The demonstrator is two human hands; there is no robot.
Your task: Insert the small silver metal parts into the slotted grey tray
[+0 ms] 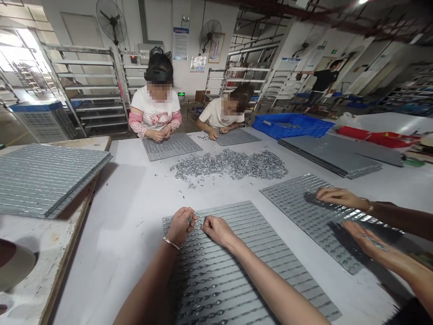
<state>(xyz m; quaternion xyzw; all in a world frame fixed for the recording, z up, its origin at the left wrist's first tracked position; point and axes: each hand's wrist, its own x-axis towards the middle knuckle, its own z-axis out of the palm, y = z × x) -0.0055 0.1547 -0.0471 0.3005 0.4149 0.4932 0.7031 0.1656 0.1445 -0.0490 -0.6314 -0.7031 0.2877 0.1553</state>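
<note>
A grey ridged board (270, 253) lies in front of me, its left rows set with small oval silvery pieces (206, 295). Over its far left corner, my left hand (181, 224) is curled closed, with glints of small silvery pieces between the fingers. Just to its right, my right hand (218, 229) is pinched close to the board's far edge. Whatever its fingertips hold is too small to make out. Beyond both hands, a long heap of loose silvery pieces (233, 163) is spread on the white table (128, 212).
At right, a co-worker's hands (341, 198) are over another board (297, 203), one palm holding pieces. Two people work at boards (171, 146) across the table. Stacked boards stand at left (43, 176) and right (324, 151). A blue crate (287, 126) sits at the back.
</note>
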